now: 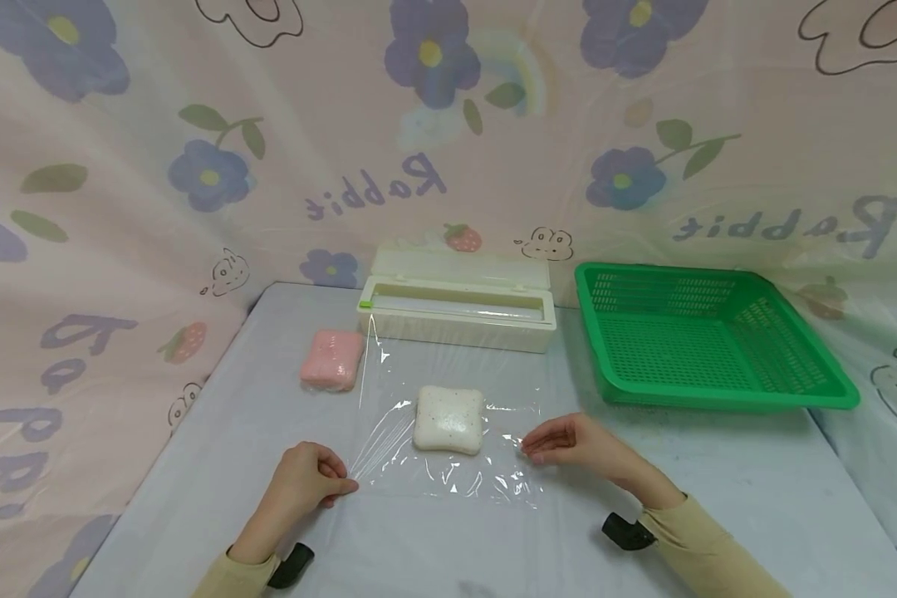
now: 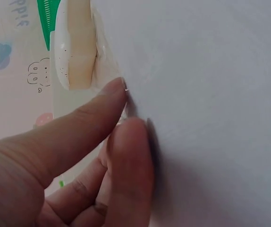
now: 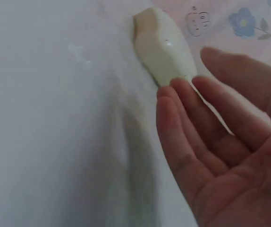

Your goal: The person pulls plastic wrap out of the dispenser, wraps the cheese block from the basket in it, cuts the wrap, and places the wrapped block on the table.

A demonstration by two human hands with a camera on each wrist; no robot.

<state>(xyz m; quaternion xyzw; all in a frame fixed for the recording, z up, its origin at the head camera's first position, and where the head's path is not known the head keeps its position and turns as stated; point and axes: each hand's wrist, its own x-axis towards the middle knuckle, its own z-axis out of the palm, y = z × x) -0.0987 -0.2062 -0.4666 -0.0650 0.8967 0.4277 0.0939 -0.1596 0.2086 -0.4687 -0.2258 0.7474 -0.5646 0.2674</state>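
White and speckled, a squarish block [image 1: 448, 420] with a tan band along its side lay on a sheet of clear plastic film [image 1: 389, 469] near the middle of the pale tabletop [image 1: 448, 552]. The film was creased and glossy, and it reached up to a cream box [image 1: 456, 330] whose lid [image 1: 459, 267] stood raised at the back, showing a roll [image 1: 459, 309] inside and a small green piece [image 1: 366, 304] at the left end of its front edge. The left hand [image 1: 302, 477] was at the film's near left corner, its grip closed on the plastic between thumb and forefinger, with wrinkles fanning out from the fingertips toward the block. The right hand [image 1: 579, 444] was at the film's right edge, its grip loose and holding nothing, the thumb apart from the gently bent fingers; whether these fingertips touched the film could not be told. A pink block [image 1: 332, 359], covered in shiny clear wrap, lay left of the film and close to the box. A green basket [image 1: 718, 397] with slotted sides stood at the far right, and a curtain [image 1: 493, 141] printed with purple flowers hung behind everything.
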